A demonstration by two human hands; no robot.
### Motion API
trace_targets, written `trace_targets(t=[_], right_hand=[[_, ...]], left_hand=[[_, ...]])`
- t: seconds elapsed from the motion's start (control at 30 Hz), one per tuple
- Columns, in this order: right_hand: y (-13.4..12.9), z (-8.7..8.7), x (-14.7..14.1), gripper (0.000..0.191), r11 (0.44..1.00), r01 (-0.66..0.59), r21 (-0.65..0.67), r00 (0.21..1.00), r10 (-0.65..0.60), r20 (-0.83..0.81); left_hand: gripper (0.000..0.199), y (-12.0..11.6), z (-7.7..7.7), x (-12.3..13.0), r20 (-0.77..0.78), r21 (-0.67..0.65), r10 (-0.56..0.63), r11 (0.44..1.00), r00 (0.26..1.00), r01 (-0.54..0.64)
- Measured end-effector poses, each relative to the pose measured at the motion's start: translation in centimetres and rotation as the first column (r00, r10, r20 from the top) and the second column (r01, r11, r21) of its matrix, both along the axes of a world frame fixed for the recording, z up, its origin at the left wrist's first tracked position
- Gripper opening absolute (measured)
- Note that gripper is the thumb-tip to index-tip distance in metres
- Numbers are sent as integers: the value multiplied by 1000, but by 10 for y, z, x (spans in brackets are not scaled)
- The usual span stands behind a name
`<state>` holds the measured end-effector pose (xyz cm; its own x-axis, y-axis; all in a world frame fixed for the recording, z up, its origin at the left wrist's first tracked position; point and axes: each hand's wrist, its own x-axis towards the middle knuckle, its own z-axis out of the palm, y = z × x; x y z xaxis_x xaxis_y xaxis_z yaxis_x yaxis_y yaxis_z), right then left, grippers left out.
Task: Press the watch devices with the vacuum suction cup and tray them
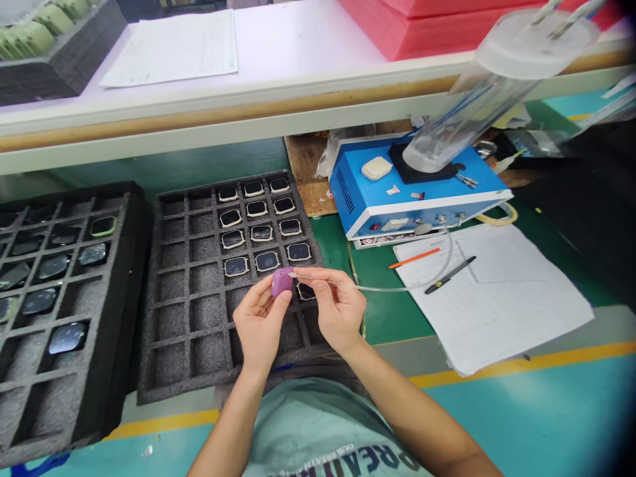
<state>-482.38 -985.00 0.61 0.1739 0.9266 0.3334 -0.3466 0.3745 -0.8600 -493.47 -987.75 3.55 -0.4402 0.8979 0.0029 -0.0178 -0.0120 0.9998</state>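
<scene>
A small purple case (282, 282) is pinched between the fingers and thumb of my left hand (261, 321). My right hand (340, 308) grips a thin tool at the end of a clear tube (382, 289), and the tool's tip touches the purple case's upper right edge. The tube curves right and up to the front of a blue machine (392, 192). Beneath my hands lies a grey foam tray (171, 321) whose compartments hold several watch-like pieces with dark screens (236, 266). My left hand and the purple case cover part of that tray.
Another foam tray (112, 344) with dark pieces stands at the left. Papers (507, 298) with an orange pen (415, 258) and a black pen (450, 275) lie at the right. A clear cylinder (452, 126) leans above the blue machine. A raised shelf (298, 73) crosses the back.
</scene>
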Motion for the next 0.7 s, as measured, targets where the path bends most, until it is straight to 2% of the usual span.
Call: trace_targets(t=[0.7], right_hand=[[0,-3,0,10,999,-35,4,999,35,-28]], left_hand=[[35,1,2,1,-19,39,3,999,1000,-3]])
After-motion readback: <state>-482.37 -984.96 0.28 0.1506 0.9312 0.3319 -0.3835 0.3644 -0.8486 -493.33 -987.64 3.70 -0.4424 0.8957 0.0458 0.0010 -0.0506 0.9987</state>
